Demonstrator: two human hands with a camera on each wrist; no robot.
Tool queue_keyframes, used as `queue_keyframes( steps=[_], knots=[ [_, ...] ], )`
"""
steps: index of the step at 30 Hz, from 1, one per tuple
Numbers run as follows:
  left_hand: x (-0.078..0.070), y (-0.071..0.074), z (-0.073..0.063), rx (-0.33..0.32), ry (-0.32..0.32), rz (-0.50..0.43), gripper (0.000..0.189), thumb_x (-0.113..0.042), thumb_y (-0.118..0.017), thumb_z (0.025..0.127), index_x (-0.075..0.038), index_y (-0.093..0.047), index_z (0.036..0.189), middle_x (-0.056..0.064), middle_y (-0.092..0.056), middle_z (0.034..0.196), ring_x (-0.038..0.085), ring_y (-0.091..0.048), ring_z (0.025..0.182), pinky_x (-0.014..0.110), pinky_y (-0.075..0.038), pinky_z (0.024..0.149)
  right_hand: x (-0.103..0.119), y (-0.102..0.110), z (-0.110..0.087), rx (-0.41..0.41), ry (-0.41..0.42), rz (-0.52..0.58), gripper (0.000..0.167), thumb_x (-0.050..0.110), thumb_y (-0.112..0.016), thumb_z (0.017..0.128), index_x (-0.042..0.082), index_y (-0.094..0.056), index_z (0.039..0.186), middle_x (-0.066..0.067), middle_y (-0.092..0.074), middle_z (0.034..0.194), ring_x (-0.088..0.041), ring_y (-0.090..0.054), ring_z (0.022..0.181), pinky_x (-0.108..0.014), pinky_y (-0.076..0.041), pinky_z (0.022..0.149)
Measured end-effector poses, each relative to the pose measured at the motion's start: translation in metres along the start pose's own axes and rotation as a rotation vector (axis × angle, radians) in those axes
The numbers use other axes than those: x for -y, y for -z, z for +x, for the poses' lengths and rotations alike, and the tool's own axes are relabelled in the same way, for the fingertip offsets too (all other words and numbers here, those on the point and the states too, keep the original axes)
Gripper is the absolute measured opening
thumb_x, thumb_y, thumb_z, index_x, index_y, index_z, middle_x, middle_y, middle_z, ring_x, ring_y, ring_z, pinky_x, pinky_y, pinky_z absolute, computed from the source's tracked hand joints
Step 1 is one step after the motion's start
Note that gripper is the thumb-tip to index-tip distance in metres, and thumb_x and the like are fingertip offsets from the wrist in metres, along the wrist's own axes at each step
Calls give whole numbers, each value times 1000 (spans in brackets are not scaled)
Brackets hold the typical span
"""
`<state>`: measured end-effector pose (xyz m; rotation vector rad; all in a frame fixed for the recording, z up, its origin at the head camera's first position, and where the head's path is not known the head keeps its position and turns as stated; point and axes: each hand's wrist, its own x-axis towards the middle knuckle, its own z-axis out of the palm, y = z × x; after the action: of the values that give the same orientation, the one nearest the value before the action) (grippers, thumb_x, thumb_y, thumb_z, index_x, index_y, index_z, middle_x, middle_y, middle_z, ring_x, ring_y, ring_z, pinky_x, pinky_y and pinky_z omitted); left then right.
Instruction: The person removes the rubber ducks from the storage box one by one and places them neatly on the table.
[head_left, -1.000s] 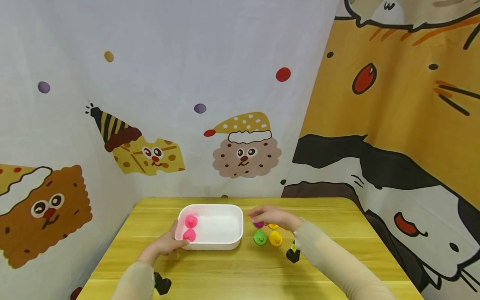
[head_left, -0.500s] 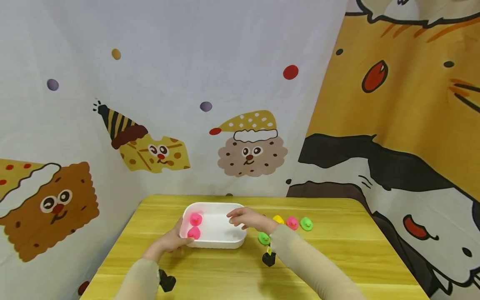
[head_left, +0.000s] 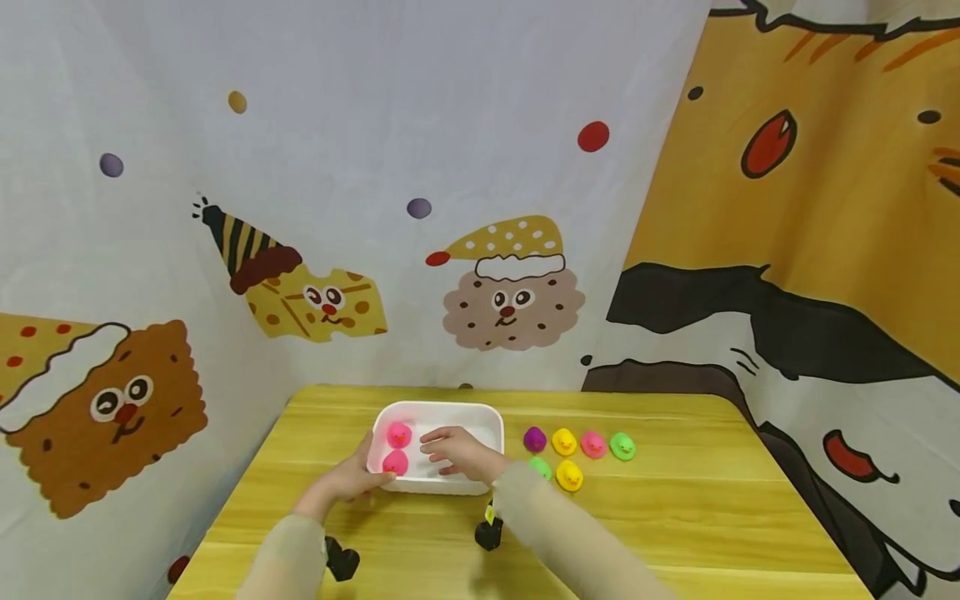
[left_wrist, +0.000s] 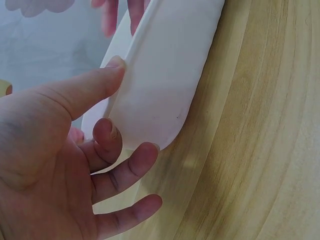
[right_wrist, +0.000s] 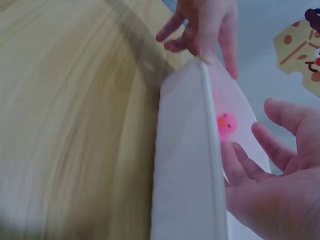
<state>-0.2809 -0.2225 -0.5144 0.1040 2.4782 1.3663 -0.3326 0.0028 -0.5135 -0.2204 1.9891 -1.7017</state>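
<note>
A white plastic box [head_left: 491, 425] stands on the wooden table, with two pink toy ducks [head_left: 399, 434] at its left end. My left hand [head_left: 348, 479] holds the box's near left corner. In the left wrist view its thumb [left_wrist: 95, 86] presses the rim while the other fingers curl by the outer wall. My right hand [head_left: 461, 454] reaches over the near wall into the box, palm turned toward the ducks. Its fingers [right_wrist: 277, 150] are spread and relaxed with nothing between them, as the right wrist view shows. One pink duck [right_wrist: 226, 126] appears just beyond those fingertips.
Right of the box lie several toy ducks: a purple one [head_left: 535, 439], two yellow ones [head_left: 569, 476], a pink one [head_left: 594, 444] and two green ones [head_left: 622, 446]. My right sleeve partly covers the nearer green duck [head_left: 540, 467]. A cartoon-printed curtain [head_left: 337, 125] hangs behind the table [head_left: 675, 517].
My right hand has moved left from above the loose ducks into the box, uncovering the ducks on the table. My left hand keeps its hold on the corner. The head view has shifted slightly.
</note>
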Motion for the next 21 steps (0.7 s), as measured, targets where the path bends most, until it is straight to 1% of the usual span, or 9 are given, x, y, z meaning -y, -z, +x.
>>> queue_keyframes(
  steps=[4, 7, 13, 15, 18, 21],
  knots=[
    [-2, 1, -1, 8, -4, -9, 102, -23, -70, 89, 1, 7, 152, 33, -31, 139, 34, -52, 61, 35, -42, 52, -1, -12, 7, -9, 1, -23, 35, 20, -65, 92, 1, -63, 122, -4, -65, 110, -37, -58, 109, -49, -49, 86],
    [-2, 1, -2, 7, -5, -26, 103, -23, -71, 89, 2, 7, 152, 32, -28, 142, 32, -51, 61, 37, -43, 55, -2, -19, 12, -1, -7, -28, 39, 22, -65, 92, 1, -62, 124, -4, -65, 112, -36, -58, 109, -48, -49, 85],
    [0, 1, 0, 11, -24, -34, 102, -21, -70, 90, 4, 8, 151, 34, -31, 139, 33, -52, 56, 35, -43, 53, -3, -26, 17, -8, -47, -5, 44, 27, -68, 90, 2, -60, 126, -6, -65, 112, -35, -59, 107, -46, -49, 83],
    [0, 1, 0, 13, -30, -35, 101, -20, -70, 90, 4, 8, 151, 35, -32, 137, 33, -52, 55, 34, -42, 51, -3, -28, 18, -8, -54, -4, 45, 27, -68, 90, 2, -59, 126, -6, -65, 112, -35, -60, 106, -46, -49, 83],
    [0, 1, 0, 16, -42, -43, 101, -18, -69, 90, 5, 8, 151, 35, -31, 139, 33, -51, 54, 35, -43, 52, -3, -30, 20, -4, -66, -2, 47, 26, -68, 89, 2, -58, 129, -8, -65, 112, -34, -60, 105, -45, -49, 84],
    [0, 1, 0, 13, -38, -30, 101, -19, -70, 90, 6, 8, 150, 35, -30, 139, 30, -50, 55, 36, -43, 53, -3, -32, 21, -10, -73, -7, 49, 26, -67, 90, 2, -56, 131, -9, -64, 112, -34, -60, 104, -45, -49, 84]
  ],
)
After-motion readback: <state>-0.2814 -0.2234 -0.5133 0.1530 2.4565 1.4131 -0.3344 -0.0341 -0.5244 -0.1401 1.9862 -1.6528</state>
